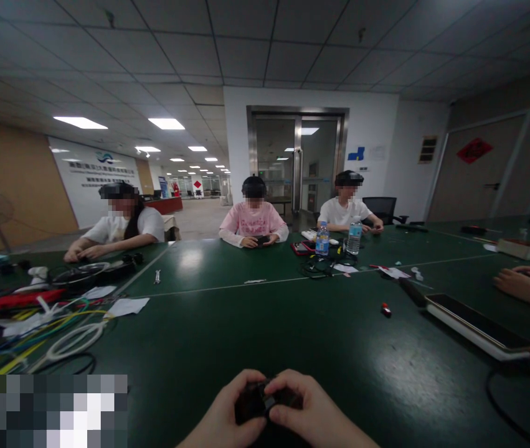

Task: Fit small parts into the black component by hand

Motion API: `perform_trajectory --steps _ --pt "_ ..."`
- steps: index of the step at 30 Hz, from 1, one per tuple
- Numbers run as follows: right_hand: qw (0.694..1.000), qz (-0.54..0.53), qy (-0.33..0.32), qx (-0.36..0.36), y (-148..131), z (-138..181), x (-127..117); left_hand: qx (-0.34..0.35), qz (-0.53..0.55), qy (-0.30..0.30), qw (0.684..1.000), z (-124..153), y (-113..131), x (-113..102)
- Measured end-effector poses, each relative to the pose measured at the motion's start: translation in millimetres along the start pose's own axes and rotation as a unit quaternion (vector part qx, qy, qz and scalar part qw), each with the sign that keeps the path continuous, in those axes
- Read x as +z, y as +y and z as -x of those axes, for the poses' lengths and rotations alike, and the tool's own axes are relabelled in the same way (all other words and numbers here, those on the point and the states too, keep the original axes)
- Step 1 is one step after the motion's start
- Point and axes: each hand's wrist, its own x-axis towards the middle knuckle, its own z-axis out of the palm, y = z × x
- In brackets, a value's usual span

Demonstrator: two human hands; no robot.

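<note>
ahead of the left hand [227, 414] and right hand [311, 414] the green tabletop [255, 336] lies bare, apart from a small red object [386, 309]. tangled wires [35, 330] crowd the left; a long flat device [477, 326] and black cable [502, 404] block the right.

Only the person's two hands and the starts of both forearms show, at the near edge of the view. The left hand [227, 414] is bare: no glove, ring or watch. The right hand [309, 414] is likewise bare. No sleeve reaches either wrist.
</note>
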Motion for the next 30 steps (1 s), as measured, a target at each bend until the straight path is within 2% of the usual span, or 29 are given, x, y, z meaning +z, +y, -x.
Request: perform_trajectory --steps 10,26,30 --pt "1.000 -0.017 0.002 -0.010 4 0 0 0.007 0.002 -0.010 1.000 -2 5 2" --pt "0.999 -0.024 0.003 -0.028 10 -1 1 0.012 -0.005 -0.022 1.000 -4 -7 1" --pt "1.000 -0.015 -0.002 -0.017 6 -1 -1 0.011 -0.004 -0.006 1.000 -3 -8 1"
